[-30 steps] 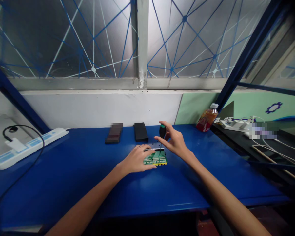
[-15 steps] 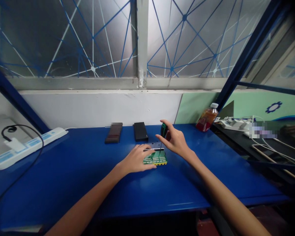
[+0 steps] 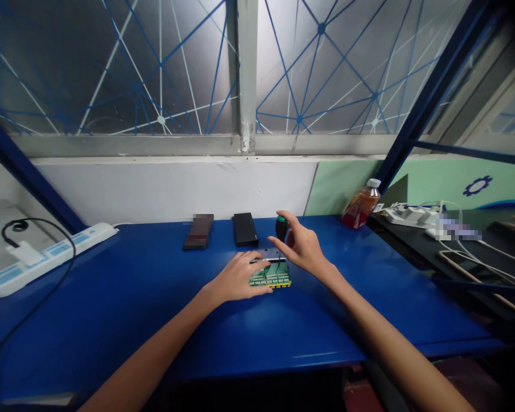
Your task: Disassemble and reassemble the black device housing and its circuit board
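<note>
Single head-worn view. Camera above and on the near side of the green circuit board [image 3: 274, 280], facing forward and angled down across the blue surface [image 3: 154, 263]. Wide field: board small, just below mid-frame; patterned window [image 3: 283, 68] beyond it, filling the top.

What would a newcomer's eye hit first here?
Probably the green circuit board mid-table, with the left hand on its left part and the right hand holding a dark screwdriver, shaft pointing down to the board. After that, likely the white power strip at the left of the blue table, and the red-labelled bottle at its far right corner.
</note>
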A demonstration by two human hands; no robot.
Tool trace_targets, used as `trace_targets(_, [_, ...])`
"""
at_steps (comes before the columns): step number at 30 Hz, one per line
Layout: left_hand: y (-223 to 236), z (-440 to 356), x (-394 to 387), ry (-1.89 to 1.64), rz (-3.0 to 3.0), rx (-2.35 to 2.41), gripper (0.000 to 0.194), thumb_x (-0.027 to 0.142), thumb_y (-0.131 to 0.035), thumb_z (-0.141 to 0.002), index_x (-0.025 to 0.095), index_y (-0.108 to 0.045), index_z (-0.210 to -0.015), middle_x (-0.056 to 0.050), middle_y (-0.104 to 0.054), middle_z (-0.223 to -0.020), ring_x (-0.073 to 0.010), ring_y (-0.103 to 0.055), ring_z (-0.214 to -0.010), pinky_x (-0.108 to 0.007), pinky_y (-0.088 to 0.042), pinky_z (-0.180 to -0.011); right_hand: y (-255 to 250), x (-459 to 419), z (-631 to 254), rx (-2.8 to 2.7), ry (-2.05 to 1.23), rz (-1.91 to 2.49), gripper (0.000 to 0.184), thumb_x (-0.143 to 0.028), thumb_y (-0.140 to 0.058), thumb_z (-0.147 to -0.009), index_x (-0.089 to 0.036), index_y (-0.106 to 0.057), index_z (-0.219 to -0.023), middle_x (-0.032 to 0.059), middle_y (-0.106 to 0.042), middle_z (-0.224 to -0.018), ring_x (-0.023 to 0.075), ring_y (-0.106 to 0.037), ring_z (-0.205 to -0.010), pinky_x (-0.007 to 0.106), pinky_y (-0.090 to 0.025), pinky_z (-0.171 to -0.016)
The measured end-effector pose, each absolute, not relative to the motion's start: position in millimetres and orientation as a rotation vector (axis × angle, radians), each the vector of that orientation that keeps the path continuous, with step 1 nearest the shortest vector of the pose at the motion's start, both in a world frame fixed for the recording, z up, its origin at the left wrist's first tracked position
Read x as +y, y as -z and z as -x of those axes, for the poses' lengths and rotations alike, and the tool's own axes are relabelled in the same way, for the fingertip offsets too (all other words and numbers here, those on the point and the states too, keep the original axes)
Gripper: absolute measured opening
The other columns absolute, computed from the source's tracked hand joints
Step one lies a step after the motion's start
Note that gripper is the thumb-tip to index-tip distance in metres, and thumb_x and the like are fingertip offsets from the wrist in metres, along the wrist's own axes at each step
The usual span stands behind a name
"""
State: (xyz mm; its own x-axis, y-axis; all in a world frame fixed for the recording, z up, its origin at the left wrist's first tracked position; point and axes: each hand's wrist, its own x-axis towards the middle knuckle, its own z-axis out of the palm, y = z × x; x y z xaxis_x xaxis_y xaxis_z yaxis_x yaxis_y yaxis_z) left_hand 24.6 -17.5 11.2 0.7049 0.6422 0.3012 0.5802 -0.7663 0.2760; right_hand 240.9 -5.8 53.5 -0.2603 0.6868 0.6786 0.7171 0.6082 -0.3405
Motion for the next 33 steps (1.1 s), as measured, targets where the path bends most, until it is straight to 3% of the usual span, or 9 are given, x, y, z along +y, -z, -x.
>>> trace_targets(5, [-10.9,-25.2,-16.8,-0.578,-2.764,0.981,0.057,0.057,-0.065,-0.079,0.021,-0.06,-0.124,-0.013,-0.056,-0.129,-0.0317,-0.052,-0.119,-0.049,-0.041,-0.099,-53.3,-7.2,-239.9,-1.971,0.024,1.116,0.057,-0.034,-0.046,-0.092,-0.018,-0.03,-0.144,0.001,-0.064,-0.072,0.0151,-0.059,-0.056,0.026,-0.042,-0.054])
trace_targets(11, [-10.9,-24.6,-17.1,-0.577,-2.772,0.988,0.058,0.056,-0.067,-0.078,0.02,-0.06,-0.123,-0.013,-0.057,-0.128,-0.0304,-0.053,-0.118,-0.047,-0.042,-0.099,-56.7,-8.3,-240.8,-2.005,0.053,1.08,0.053,-0.035,-0.047,-0.093,-0.02,-0.035,-0.142,0.0034,-0.067,-0.081,0.015,-0.061,-0.058,0.028,-0.045,-0.057])
trace_targets(16, [-9.3,-24.3,-16.7,-0.583,-2.761,0.99,0.058,0.058,-0.066,-0.078,0.022,-0.06,-0.123,-0.013,-0.057,-0.129,-0.0313,-0.053,-0.119,-0.048,-0.041,-0.1,-57.7,-7.3,-242.9,-2.01,0.002,1.045,0.056,-0.03,-0.045,-0.093,-0.021,-0.029,-0.145,0.0047,-0.068,-0.089,0.0152,-0.062,-0.062,0.027,-0.047,-0.057])
trace_targets(22, [-11.4,-24.5,-18.1,-0.582,-2.752,0.995,0.056,0.058,-0.064,-0.08,0.023,-0.06,-0.124,-0.013,-0.057,-0.128,-0.0321,-0.053,-0.117,-0.05,-0.042,-0.098,-56.4,-5.9,-244.3,-1.992,0.158,1.082,0.049,-0.036,-0.048,-0.093,-0.02,-0.041,-0.139,0.0035,-0.067,-0.079,0.0161,-0.061,-0.061,0.029,-0.047,-0.061])
trace_targets(27, [-9.9,-23.9,-17.3,-0.578,-2.767,0.99,0.058,0.058,-0.065,-0.08,0.021,-0.059,-0.124,-0.013,-0.057,-0.129,-0.0317,-0.053,-0.119,-0.049,-0.042,-0.099,-57.8,-6.7,-244.9,-1.993,0.096,1.048,0.048,-0.029,-0.045,-0.094,-0.017,-0.039,-0.14,0.0043,-0.068,-0.082,0.014,-0.06,-0.058,0.029,-0.048,-0.062])
trace_targets(33, [-14.0,-25.3,-17.5,-0.573,-2.749,0.998,0.058,0.061,-0.057,-0.085,0.02,-0.058,-0.127,-0.012,-0.058,-0.131,-0.0301,-0.053,-0.119,-0.048,-0.041,-0.1,-58.6,-6.3,-245.8,-1.958,0.143,1.056,0.048,-0.033,-0.05,-0.093,-0.02,-0.044,-0.138,0.0045,-0.069,-0.09,0.0117,-0.057,-0.054,0.029,-0.048,-0.06])
